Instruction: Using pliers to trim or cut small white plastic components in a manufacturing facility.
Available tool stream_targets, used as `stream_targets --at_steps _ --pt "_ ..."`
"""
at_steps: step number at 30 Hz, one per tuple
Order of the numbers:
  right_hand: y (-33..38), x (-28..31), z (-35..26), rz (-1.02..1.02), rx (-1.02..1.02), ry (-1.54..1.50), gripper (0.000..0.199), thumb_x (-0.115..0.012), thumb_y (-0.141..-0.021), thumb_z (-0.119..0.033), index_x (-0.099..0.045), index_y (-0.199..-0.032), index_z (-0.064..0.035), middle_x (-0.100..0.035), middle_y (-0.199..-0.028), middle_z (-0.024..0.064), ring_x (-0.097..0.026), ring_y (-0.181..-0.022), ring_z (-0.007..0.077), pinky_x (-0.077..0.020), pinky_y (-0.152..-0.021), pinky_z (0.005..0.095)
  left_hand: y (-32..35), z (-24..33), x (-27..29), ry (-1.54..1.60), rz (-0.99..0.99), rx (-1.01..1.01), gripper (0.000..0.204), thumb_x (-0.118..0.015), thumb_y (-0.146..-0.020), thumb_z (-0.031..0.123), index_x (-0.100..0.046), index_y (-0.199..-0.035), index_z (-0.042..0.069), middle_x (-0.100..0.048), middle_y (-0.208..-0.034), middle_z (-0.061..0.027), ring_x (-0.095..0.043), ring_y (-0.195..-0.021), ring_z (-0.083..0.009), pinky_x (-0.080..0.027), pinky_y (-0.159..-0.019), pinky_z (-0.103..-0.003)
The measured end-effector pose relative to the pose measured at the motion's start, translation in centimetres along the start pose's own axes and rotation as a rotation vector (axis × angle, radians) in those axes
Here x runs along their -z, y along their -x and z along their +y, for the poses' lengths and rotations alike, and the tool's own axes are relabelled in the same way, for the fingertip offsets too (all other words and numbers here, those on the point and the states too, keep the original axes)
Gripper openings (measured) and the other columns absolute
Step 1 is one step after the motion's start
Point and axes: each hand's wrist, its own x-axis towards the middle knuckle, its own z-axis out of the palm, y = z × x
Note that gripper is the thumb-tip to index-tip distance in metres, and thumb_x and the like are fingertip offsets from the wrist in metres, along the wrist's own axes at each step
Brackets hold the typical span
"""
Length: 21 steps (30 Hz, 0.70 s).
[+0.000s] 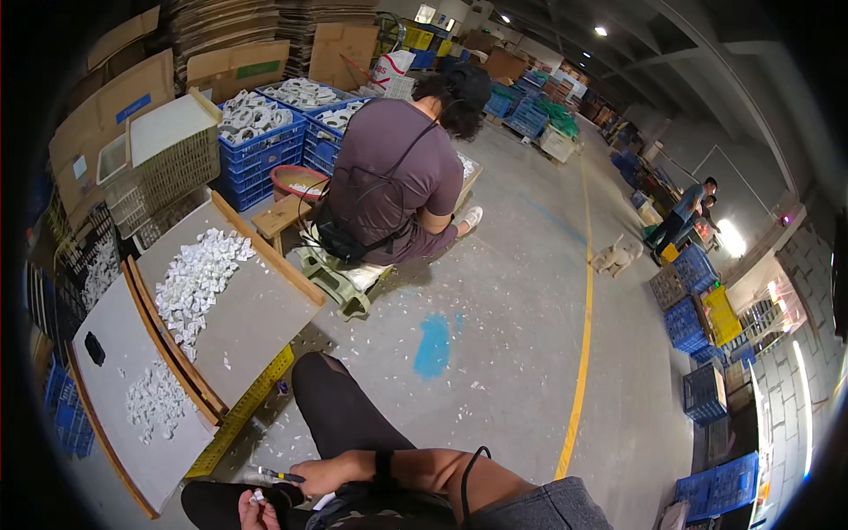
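Low in the picture, my right hand (322, 474) is closed round a small knife (284, 476) with a black and yellow handle; its pale, thin tip points left. My left hand (254, 512) pinches a small white piece (258, 496) just below that tip, apart from it. Both hands are above my lap, close to my dark trouser legs. Left of them stand two boards with wooden edges. On the farther board (265, 305) lies a large heap of white pieces (196, 281); the nearer board (97, 406) carries a smaller pile (157, 399) and a black object (94, 349).
A seated co-worker (389, 177) in a dark shirt is ahead, back turned, beside a red basin (299, 183). Blue crates (256, 159) full of white rings stand behind. White scraps litter the grey floor (503, 353). A dog (616, 256) and more people (685, 216) are farther right.
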Motion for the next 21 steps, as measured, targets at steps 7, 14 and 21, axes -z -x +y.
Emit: stream_targets --at_steps 7,14,21 --pt "2.1 1.4 -3.5 -0.094 -0.19 -0.137 0.02 -0.05 -0.077 -0.013 -0.05 -0.094 -0.0022 -0.056 -0.081 0.0146 -0.056 -0.075 0.0259 -0.0434 -0.065 0.0371 0.2 2.1 -0.5 -0.126 -0.025 -0.044 0.031 -0.051 -0.093 0.015 -0.052 -0.115 -0.007 -0.056 -0.108 -0.0178 -0.054 -0.099 -0.0271 -0.042 -0.089 -0.032" --pt "-0.3 0.3 0.0 -0.074 -0.049 -0.058 0.021 -0.049 -0.079 -0.014 -0.052 -0.095 -0.0018 -0.056 -0.089 0.0161 -0.054 -0.084 0.0273 -0.0416 -0.071 0.0377 -0.6 -3.5 2.2 0.816 0.024 0.421 0.031 -0.05 -0.093 0.017 -0.054 -0.112 -0.007 -0.058 -0.104 -0.0186 -0.055 -0.098 -0.0284 -0.043 -0.087 -0.034" --pt "0.1 0.4 0.1 -0.055 -0.099 -0.103 0.029 -0.051 -0.076 -0.01 -0.052 -0.102 0.0019 -0.058 -0.088 0.0177 -0.057 -0.073 0.026 -0.0431 -0.06 0.037 0.0 2.2 -1.3 -0.102 -0.057 -0.004 0.031 -0.051 -0.093 0.016 -0.054 -0.112 -0.008 -0.058 -0.108 -0.0186 -0.055 -0.099 -0.0275 -0.043 -0.087 -0.032"
